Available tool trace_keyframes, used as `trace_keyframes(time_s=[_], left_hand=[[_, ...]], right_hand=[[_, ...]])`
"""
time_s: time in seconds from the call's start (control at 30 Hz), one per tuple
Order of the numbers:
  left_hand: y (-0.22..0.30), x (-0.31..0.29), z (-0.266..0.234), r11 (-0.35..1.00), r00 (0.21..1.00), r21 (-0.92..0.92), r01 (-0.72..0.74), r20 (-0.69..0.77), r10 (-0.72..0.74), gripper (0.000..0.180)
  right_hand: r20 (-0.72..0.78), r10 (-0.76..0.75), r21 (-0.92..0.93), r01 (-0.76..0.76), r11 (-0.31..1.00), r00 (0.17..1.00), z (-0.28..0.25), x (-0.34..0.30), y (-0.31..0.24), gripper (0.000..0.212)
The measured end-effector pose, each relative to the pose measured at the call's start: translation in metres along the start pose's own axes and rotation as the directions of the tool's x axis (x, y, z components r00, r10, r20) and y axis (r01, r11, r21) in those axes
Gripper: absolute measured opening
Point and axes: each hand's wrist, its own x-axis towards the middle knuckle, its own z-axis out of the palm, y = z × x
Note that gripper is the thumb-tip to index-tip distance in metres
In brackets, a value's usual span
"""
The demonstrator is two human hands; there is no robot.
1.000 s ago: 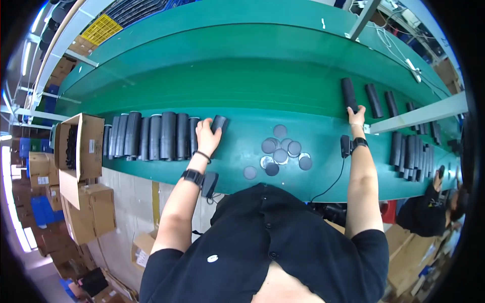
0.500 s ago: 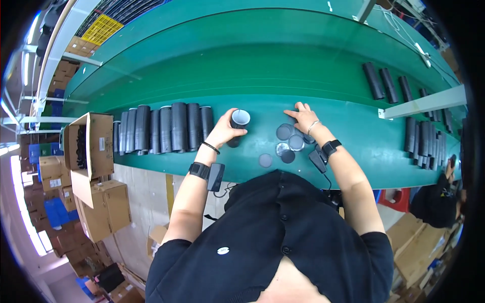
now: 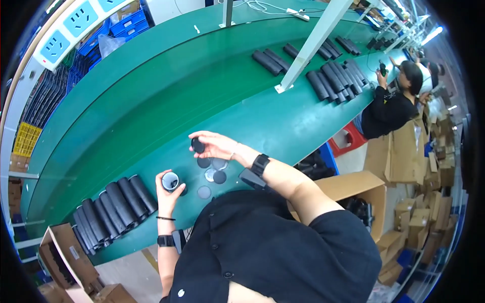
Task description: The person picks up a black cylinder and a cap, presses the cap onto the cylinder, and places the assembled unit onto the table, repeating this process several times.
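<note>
My left hand [image 3: 165, 196] is closed around a black tube [image 3: 171, 180], its white-lined open end facing up. Something dark shows inside that opening. To the right and a little farther off, my right hand [image 3: 218, 145] pinches a round black cap [image 3: 197, 146] between thumb and fingers, above the table. Below it lie several loose flat discs, among them a black disc [image 3: 219, 177] and a grey disc [image 3: 204, 192]. Some pale or clear discs are partly covered by others.
Black tubes [image 3: 115, 206] lie in a row at left on the green table [image 3: 252, 121]. More tubes [image 3: 336, 81] are stacked at right, beyond a white post [image 3: 313, 45]. A co-worker [image 3: 391, 106] sits at the far right. Open cardboard boxes [image 3: 353, 187] flank the table.
The view has swung to the right. My right hand has come up from the discs with a black cap. My left hand still holds the tube, whose opening now shows something dark inside.
</note>
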Motion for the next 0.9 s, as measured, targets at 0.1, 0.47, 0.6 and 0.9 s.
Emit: trace_keyframes(time_s=[0.1,0.47,0.6,0.9], left_hand=[[0.003,0.003,0.012,0.998,0.999,-0.063,0.021,-0.044,-0.024,0.069],[0.006,0.014,0.016,0.990,0.990,-0.111,0.088,0.122,-0.075,0.070],[0.019,0.006,0.016,0.974,0.994,-0.221,0.053,0.102,-0.031,0.068],[0.095,0.015,0.031,0.956,0.834,-0.232,0.181,0.551,-0.025,0.067]], right_hand=[[0.187,-0.213,0.443,0.112,0.890,0.959,0.025,-0.029,-0.017,0.045],[0.116,-0.288,0.413,0.217,0.884,0.951,0.025,-0.067,-0.027,0.053],[0.207,-0.270,0.353,0.185,0.917,0.940,0.035,-0.065,-0.022,0.055],[0.239,0.185,-0.210,-0.135,0.968,0.953,0.055,-0.051,-0.009,0.048]])
